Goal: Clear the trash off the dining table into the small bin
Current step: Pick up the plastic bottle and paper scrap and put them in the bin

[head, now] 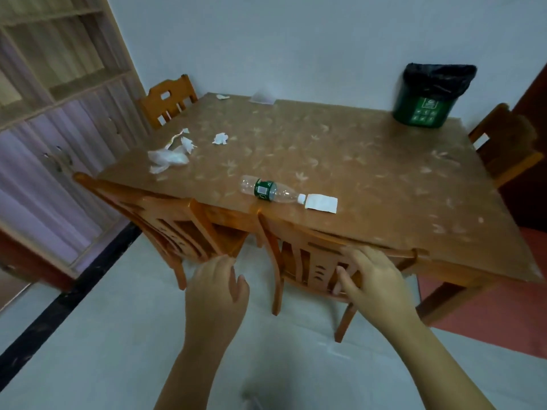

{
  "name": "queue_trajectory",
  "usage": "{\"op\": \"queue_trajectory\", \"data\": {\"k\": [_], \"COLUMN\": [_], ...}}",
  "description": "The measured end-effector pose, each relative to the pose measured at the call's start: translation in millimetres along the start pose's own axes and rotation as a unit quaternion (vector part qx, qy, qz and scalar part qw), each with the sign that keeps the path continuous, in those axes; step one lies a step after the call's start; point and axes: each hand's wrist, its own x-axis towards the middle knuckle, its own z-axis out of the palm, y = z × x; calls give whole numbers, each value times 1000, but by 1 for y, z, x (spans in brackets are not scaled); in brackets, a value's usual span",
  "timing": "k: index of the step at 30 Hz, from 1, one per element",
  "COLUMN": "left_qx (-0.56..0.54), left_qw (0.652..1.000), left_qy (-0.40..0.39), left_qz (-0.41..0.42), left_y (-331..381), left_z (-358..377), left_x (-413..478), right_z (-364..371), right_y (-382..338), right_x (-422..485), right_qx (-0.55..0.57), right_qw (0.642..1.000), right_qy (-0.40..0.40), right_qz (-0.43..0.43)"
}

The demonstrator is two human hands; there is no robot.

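Pale-walled room, with a wooden dining table (355, 173) under a brown leaf-patterned cover, set against the far wall. On its far right corner, upright, a small green bin (420, 112) lined with a black bag. Close to the near edge, on its side, a clear plastic bottle (266, 190) with a green label, white cap pointing right and just beside a white paper slip (321, 203). At the near left corner, a heap of crumpled clear wrap (167, 159), torn paper strips (181, 138) just beyond it, and a crumpled tissue (220, 139) a little to their right. At the far edge, a small white scrap (222, 97) and a pale, blurred sheet (262, 97) near it.

Four wooden chairs: near left chair (165, 214) and near right chair (307, 255) tucked in at the near side, a far chair (167, 99) at the left end, an end chair (503, 143) at the right. Tall shelved cabinet (59, 84) along the left wall.

Left hand (217, 287) in the air over the floor, between the two near chairs, fingers straight and close together, holding nothing. Right hand (373, 279) at the top rail of the near right chair, fingers loosely bent and slightly spread, thumb apart, empty; cannot tell whether touching the rail.
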Motion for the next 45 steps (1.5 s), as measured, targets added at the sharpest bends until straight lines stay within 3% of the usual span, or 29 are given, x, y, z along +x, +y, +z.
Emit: {"op": "queue_trajectory", "data": {"k": [8, 14, 25, 31, 36, 45], "left_qx": [-9, -22, -12, 98, 106, 139], "left_qw": [998, 995, 979, 944, 923, 916], "left_qy": [-61, -69, -174, -284, -347, -320], "left_qz": [25, 64, 107, 134, 133, 199], "left_y": [-47, -44, -43, -55, -67, -80], "left_z": [48, 94, 181, 219, 243, 255], "left_x": [114, 186, 303, 339, 351, 351], "right_z": [46, 65, 143, 180, 197, 214], "right_y": [-19, 30, 125, 153, 164, 174], "right_x": [98, 151, 250, 270, 278, 278], "right_qx": [2, -7, 23, 26, 47, 17], "right_qw": [1000, 994, 985, 975, 973, 968], "right_qy": [-10, -15, -91, -161, -170, -201], "right_qz": [29, 111, 147, 151, 149, 151]}}
